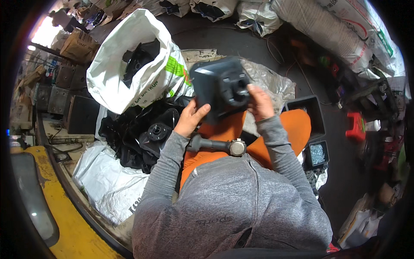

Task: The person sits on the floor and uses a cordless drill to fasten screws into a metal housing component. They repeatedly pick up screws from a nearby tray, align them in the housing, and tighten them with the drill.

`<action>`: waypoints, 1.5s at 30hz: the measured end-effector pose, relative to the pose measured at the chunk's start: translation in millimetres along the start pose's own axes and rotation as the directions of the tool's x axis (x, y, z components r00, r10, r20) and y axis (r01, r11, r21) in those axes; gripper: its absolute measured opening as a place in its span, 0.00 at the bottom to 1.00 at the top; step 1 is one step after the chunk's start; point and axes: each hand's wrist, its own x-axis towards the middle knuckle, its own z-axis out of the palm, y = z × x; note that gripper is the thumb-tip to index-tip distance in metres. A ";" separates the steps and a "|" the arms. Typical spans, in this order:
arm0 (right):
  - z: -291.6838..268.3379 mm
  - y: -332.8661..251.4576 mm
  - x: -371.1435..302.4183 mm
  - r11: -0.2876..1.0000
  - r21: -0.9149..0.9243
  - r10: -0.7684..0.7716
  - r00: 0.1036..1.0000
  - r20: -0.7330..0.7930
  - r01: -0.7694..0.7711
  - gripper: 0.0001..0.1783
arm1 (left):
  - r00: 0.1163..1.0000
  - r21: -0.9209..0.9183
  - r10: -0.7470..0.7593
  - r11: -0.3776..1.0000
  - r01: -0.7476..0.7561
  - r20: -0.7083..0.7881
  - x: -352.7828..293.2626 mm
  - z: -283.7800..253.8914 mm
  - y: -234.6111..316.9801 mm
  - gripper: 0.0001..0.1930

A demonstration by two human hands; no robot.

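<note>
Dark floor (338, 181) all round your seat, with stuffed white sacks (258, 19) along the far side and a worn yellow panel (64, 207) at near left. Head view: you hold a black moulded part (217, 86) up in front of you, above your orange trousers (289, 125), its outline slightly blurred. Left hand (189, 119) at its near left edge, thumb on the face, fingers pinching the rim. Right hand (258, 102) at its right side, fingers closed on the edge by the raised fittings; their far tips cannot be made out. Far left of the part, an open white sack (103, 77) has black pieces (140, 60) inside. Nearer, to your left, a heap of black parts (129, 134). Grey tool (211, 145) with a round end lies across your lap. Right: a black bin (319, 114), and just nearer, a smaller container (318, 154) of small shiny pieces.
</note>
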 end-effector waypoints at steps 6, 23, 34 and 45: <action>20.3 33.4 40.4 0.963 0.120 0.248 0.968 -0.036 -0.242 0.17 | 0.973 -0.460 -0.170 0.884 0.080 -0.157 94.6 -85.8 -50.6 0.14; -238.7 5.6 -74.5 0.882 0.437 0.139 0.790 -0.597 0.175 0.17 | 0.919 0.422 0.394 0.838 -0.345 -0.033 64.4 -182.5 74.7 0.19; -269.9 81.3 -148.2 0.932 0.326 0.237 0.417 -0.878 0.156 0.07 | 0.908 0.997 0.412 0.022 0.079 -0.081 360.9 -315.2 97.4 0.22; -340.7 77.8 -81.7 0.567 -0.583 -0.371 0.451 -0.812 -0.583 0.19 | 0.475 0.790 0.873 0.214 -0.574 0.109 183.0 -118.3 114.8 0.21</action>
